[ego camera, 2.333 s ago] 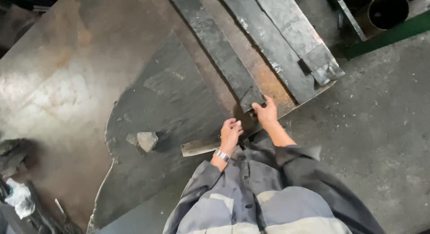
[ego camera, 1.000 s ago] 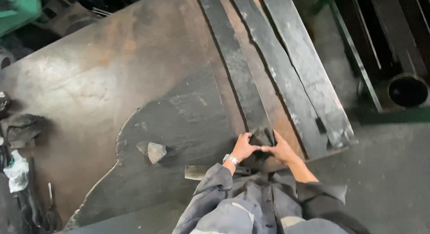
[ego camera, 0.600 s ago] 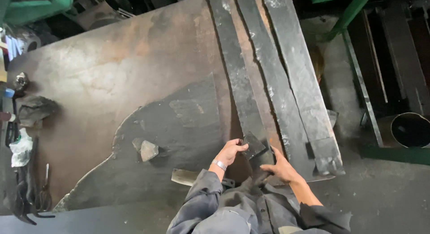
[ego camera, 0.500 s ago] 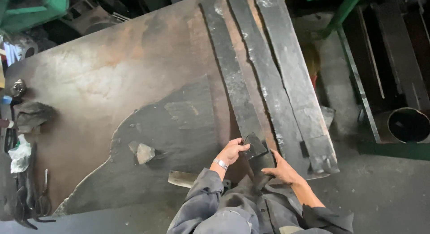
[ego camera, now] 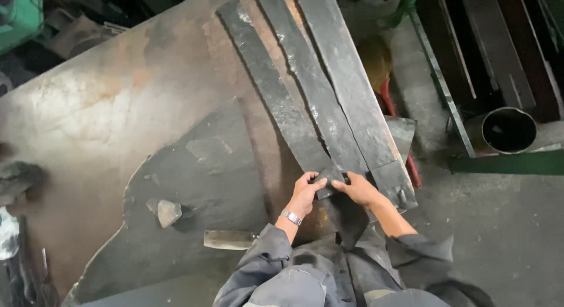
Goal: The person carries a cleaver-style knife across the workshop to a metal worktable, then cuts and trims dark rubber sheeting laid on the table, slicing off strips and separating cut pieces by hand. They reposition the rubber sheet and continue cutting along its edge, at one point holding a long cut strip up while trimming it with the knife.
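where the near ends of three long dark steel strips meet, both hands close on one small dark metal piece (ego camera: 326, 181), held just above the large rusty plate (ego camera: 106, 107) that serves as worktop.

- left hand (ego camera: 305, 192): fingers curled round the left edge of the piece, gripping it; a metal wristwatch (ego camera: 290, 217) on the wrist, grey sleeve below.
- right hand (ego camera: 359, 189): fingers pinching the right edge of the same piece, thumb on top; grey sleeve behind.
- left strip (ego camera: 267, 89): runs from far centre down to the hands, its near end touching or just under the held piece; which, cannot be told.
- middle strip (ego camera: 314, 84): lies just beside the left one, slightly overlapped by the next.
- right strip (ego camera: 352, 89): widest, its near end at the plate's right edge, right of the right hand.
- dark irregular sheet (ego camera: 200, 189): flat on the plate, left of the hands.
- small grey lump (ego camera: 168, 212): resting on that sheet, well left of the hands.
- short flat bar (ego camera: 229, 239): near edge of the sheet, just left of the left sleeve.
- open steel pipe (ego camera: 508, 129): on the floor at the right, beside a green frame (ego camera: 511, 163).
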